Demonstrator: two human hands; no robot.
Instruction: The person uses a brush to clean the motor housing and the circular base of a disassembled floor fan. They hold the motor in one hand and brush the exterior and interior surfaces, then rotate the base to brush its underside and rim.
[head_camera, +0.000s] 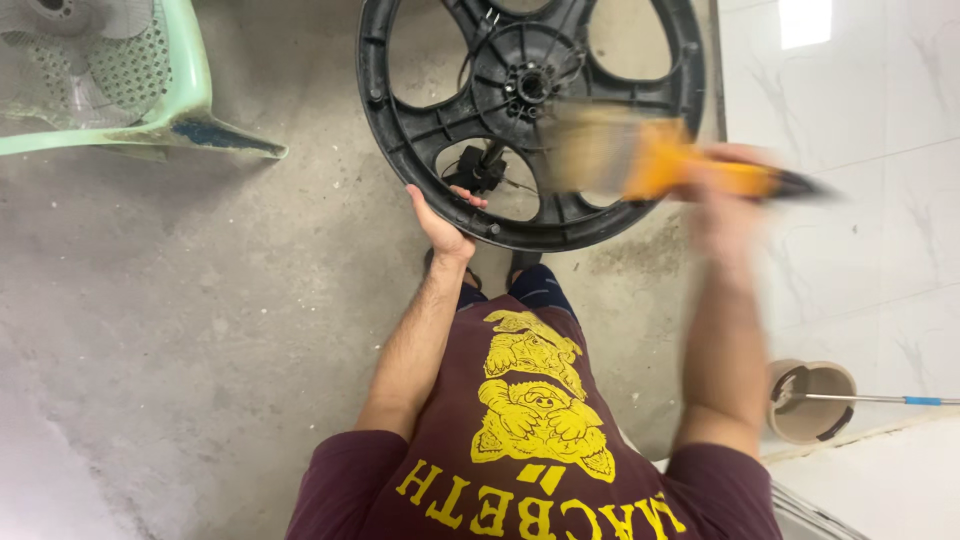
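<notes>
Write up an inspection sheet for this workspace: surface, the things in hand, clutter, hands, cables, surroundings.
Surface: bare concrete floor, stained and gritty, with dirt specks beside the wheel.
Things in hand: black plastic spoked wheel standing on edge on the floor; wide brush with an orange handle, blurred by motion, over the wheel's right side.
Clutter: brown bucket with a metal-handled tool lying across it, at lower right.
Hands: left hand grips the wheel's lower rim; right hand holds the brush handle.
Cables: thin wires near the wheel hub; their routing cannot be told.
Surroundings: pale green plastic chair at upper left; white tiled wall at right.
</notes>
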